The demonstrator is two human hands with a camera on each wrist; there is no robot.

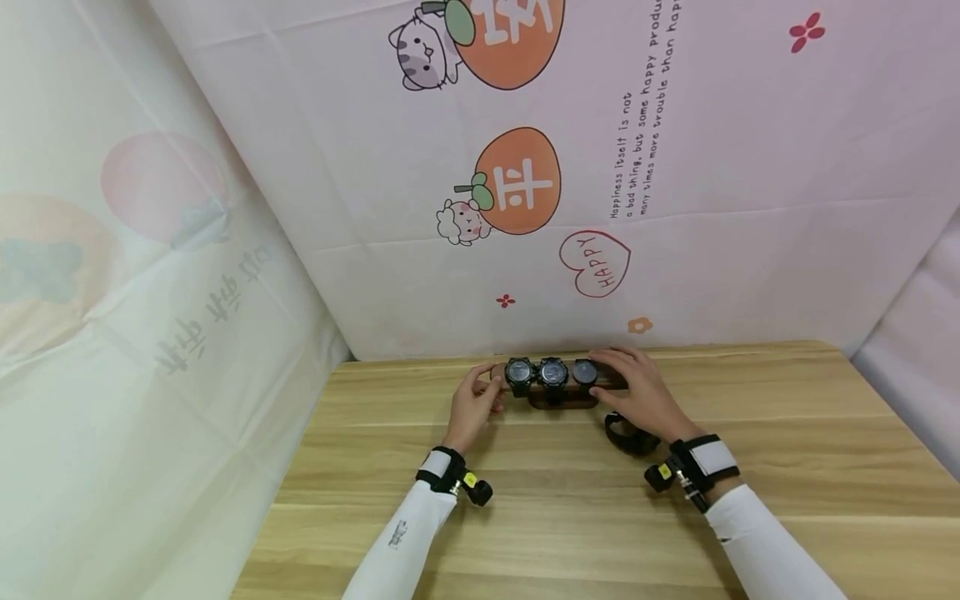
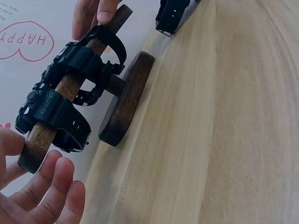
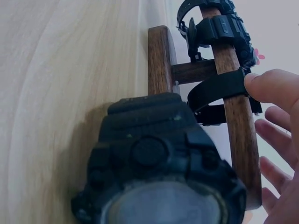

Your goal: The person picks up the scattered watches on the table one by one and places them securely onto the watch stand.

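Three black chunky digital wristwatches [image 1: 552,372] sat strapped side by side round the horizontal bar of a dark wooden T-shaped watch stand [image 2: 122,100], which stood at the far edge of the pale wood-grain counter [image 1: 570,500], close against the pink printed cloth backdrop [image 1: 675,208]. Their faces were turned up and toward the person, probably so that they could be read from the near side, and each strap was closed round the bar, which kept the watches from sliding off.

At the bar's left end the left hand [image 1: 474,406] was spread loosely, its fingers [image 2: 46,179] relaxed and just beside the wood; the left wrist view showed a thumb tip near the bar's end but no firm grip, so the hand seemed placed there to steady the stand, not to lift it. The right hand [image 1: 637,392] lay over the bar's right end, fingers fairly straight, and in the right wrist view its thumb tip [image 3: 261,86] touched the strap of the nearest watch on the bar. That contact suggested it was settling or checking that strap.

A fourth black wristwatch [image 1: 628,436] lay loose on the counter just near of the stand, under the right wrist, apart from the bar and held by neither hand.
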